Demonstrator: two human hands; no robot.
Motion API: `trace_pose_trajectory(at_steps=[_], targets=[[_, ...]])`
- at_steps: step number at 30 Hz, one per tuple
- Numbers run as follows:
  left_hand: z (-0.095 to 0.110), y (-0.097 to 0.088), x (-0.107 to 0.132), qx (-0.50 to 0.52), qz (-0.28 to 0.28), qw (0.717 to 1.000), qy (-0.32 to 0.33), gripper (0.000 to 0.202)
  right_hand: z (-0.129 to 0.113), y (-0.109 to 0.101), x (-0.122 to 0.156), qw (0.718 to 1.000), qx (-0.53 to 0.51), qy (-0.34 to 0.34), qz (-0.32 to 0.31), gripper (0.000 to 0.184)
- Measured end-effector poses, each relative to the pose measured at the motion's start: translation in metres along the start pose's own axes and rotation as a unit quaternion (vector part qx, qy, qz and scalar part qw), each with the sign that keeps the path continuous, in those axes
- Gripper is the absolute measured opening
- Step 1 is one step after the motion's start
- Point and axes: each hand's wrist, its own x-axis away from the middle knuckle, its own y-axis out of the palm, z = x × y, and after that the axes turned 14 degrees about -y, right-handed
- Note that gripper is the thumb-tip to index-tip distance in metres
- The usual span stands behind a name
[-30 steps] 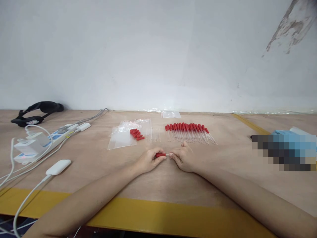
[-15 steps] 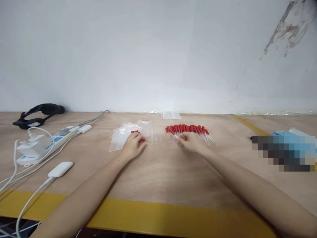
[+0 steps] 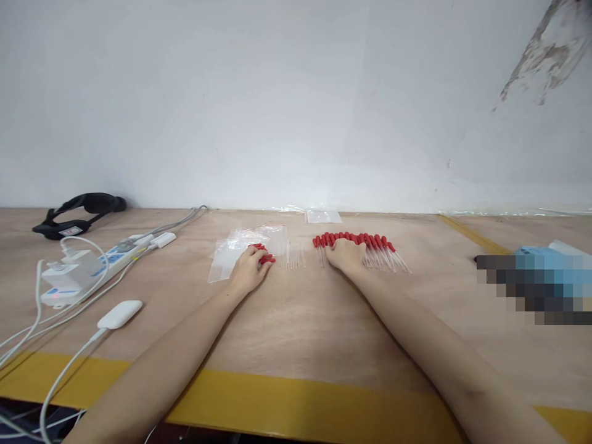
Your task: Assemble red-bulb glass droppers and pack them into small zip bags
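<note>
Far left of your wooden tabletop [image 3: 287,336]: black curved headset-like frame [image 3: 69,228], then a white-and-blue plastic power strip [image 3: 104,269] with chargers plugged in, and a white rounded plastic case [image 3: 119,315] on a cable nearer you.

Next, clear flat plastic bags [image 3: 225,256], overlapping. Just right of them, your left hand [image 3: 248,271] is over the small pile of loose red rubbery caps [image 3: 267,259], fingers curled, thumb and forefinger at the near caps. Can't say if you've pinched one. Pile partly hidden, so no count.

Right of that, a small batch of bare, thin clear tubes [image 3: 290,255], side by side, no caps on.

Then the long row of red-capped clear tubes [image 3: 372,241], caps toward the wall. Your right hand [image 3: 348,253] covers its middle-left part, palm down; fingertips hidden, can't tell whether they grip anything.

Progress: the capped row looks clearly bigger than the bare batch, so I'd put it well past halfway. Bare tubes and loose caps remain unjoined.
</note>
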Motion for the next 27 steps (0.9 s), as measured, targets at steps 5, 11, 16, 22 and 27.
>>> trace_pose_trajectory(at_steps=[5, 11, 16, 22, 27], targets=[[0.006, -0.002, 0.0, 0.002, 0.007, 1.0, -0.03, 0.01, -0.01, -0.002, 0.006, 0.999, 0.004, -0.03, 0.009, 0.033], [0.01, -0.003, -0.001, 0.014, 0.004, 0.999, -0.032, 0.011, -0.045, 0.004, 0.005, 0.996, 0.003, -0.085, -0.023, 0.027], [0.009, -0.002, -0.001, -0.005, -0.002, 0.999, -0.038, 0.01, -0.063, 0.012, -0.008, 0.996, -0.01, -0.047, -0.071, 0.02], [0.006, -0.002, -0.003, -0.018, 0.062, 0.998, -0.005, 0.012, -0.073, 0.01, -0.012, 0.995, -0.027, -0.034, -0.094, 0.014], [0.021, -0.006, 0.006, 0.098, 0.074, 0.992, 0.009, 0.019, -0.055, -0.011, 0.008, 0.994, -0.049, -0.086, -0.046, 0.022]])
